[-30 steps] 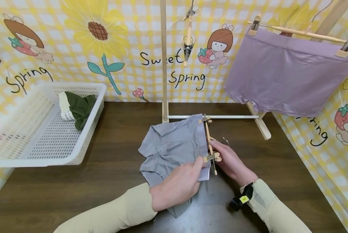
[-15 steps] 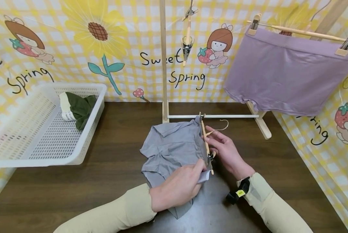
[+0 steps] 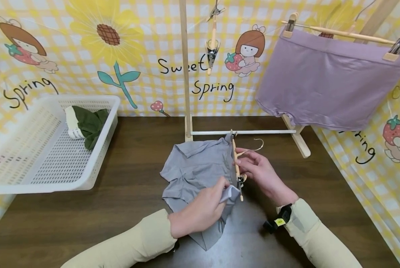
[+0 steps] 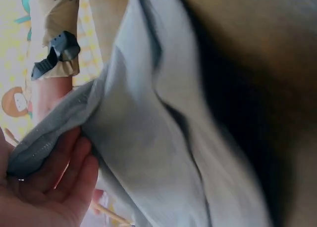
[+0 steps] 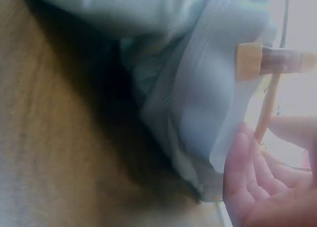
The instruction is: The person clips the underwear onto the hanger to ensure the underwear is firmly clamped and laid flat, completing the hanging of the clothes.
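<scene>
Grey shorts [image 3: 193, 167] lie on the table with their waistband toward the right, along a wooden clip hanger [image 3: 237, 163]. My left hand [image 3: 200, 210] pinches the near end of the waistband between thumb and fingers, its pale inner side folded outward. In the left wrist view, cloth passes over the curled fingers [image 4: 74, 162]. My right hand [image 3: 262, 173] holds the hanger's bar near its middle, where the metal hook [image 3: 258, 144] sticks out to the right. A wooden-tipped clip [image 5: 249, 61] grips the waistband in the right wrist view.
A white plastic basket [image 3: 102, 152] at left holds a dark green garment [image 3: 92, 124] with a white part. Behind the shorts stands a rack with a wooden post [image 3: 184, 67] and white bar [image 3: 263, 132]. Lilac shorts [image 3: 324, 80] hang at right; another clip hanger [image 3: 212, 48] hangs at the back.
The hanger has turned in my right hand, so its clips show edge-on and the hook comes into view. My left hand has drawn slightly left, folding the waistband's near end.
</scene>
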`<state>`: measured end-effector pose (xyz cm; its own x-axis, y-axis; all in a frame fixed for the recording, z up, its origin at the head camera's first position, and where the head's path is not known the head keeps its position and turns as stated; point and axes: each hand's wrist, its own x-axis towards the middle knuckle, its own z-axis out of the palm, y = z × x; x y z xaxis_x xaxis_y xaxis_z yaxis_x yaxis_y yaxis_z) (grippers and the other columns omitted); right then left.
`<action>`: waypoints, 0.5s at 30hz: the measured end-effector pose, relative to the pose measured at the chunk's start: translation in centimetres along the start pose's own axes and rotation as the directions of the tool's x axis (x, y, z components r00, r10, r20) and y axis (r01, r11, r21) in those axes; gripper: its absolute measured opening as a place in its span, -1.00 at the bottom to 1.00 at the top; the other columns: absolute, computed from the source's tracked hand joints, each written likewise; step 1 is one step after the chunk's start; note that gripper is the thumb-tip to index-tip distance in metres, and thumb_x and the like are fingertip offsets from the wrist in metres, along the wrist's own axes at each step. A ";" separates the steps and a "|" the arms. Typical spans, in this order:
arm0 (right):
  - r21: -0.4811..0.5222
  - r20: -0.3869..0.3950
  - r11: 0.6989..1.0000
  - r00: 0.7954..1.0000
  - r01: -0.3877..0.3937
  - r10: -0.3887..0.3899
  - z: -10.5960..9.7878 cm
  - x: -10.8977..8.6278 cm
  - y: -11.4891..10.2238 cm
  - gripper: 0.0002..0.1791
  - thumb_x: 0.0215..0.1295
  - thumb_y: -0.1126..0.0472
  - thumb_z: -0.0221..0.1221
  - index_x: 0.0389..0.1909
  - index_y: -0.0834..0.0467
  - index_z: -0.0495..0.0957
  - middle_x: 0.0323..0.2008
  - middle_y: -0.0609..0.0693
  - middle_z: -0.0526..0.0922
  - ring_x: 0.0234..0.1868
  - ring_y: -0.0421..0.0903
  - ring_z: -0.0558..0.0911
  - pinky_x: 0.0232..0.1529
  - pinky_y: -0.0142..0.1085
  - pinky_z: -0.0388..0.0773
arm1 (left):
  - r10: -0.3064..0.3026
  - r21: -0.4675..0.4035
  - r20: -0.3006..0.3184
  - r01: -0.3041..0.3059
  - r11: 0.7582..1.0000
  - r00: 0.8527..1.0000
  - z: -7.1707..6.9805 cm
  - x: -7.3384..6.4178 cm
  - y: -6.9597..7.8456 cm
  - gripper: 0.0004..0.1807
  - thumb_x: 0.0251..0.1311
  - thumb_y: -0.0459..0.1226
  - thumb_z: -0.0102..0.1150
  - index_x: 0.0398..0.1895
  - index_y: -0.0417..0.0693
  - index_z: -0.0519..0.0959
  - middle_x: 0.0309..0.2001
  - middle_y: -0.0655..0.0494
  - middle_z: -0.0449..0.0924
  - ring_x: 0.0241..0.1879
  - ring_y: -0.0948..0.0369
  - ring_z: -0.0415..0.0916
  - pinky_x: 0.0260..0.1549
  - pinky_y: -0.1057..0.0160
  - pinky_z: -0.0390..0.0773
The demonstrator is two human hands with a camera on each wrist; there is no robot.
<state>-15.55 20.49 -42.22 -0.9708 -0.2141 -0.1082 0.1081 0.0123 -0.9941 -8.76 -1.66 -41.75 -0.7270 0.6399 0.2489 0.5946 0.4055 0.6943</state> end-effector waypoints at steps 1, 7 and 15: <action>-0.018 -0.002 1.000 1.000 0.022 -0.022 0.1 0.0 -0.2 -0.47 0.45 0.28 0.22 0.38 0.29 0.38 -0.09 0.25 0.68 -0.33 -0.10 0.63 -0.23 -0.30 0.61 | -0.006 -0.016 -0.002 0.006 1.000 1.000 0.0 0.0 -0.1 -0.83 0.47 -0.43 -0.03 0.01 -0.07 0.30 -0.49 0.22 0.38 -0.51 0.27 0.41 -0.50 0.33 0.45; -0.133 -0.062 0.987 0.993 0.096 -0.105 1.1 0.3 -1.4 -0.49 0.40 0.33 0.25 0.32 0.31 0.42 -0.18 0.29 0.67 -0.43 -0.09 0.58 -0.34 -0.31 0.59 | 0.001 -0.049 0.004 -0.001 0.999 1.000 -0.1 -0.1 -0.8 -0.86 0.52 -0.40 -0.09 0.04 -0.05 0.34 -0.40 0.20 0.47 -0.46 0.27 0.44 -0.48 0.35 0.45; -0.209 -0.166 0.968 0.970 0.142 -0.178 1.6 0.5 -2.3 -0.54 0.37 0.36 0.27 0.27 0.20 0.51 -0.31 0.10 0.66 -0.49 -0.12 0.55 -0.41 -0.33 0.56 | -0.007 -0.024 0.010 0.007 1.000 1.000 -0.1 -0.3 -1.4 -0.89 0.54 -0.34 -0.08 0.02 -0.01 0.36 -0.35 0.18 0.53 -0.42 0.27 0.47 -0.45 0.32 0.47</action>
<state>-15.97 18.78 -39.99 -0.9964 -0.0480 0.0700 -0.0777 0.1854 -0.9796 -9.40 -2.50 -42.72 -0.7276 0.6434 0.2378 0.5810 0.3939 0.7122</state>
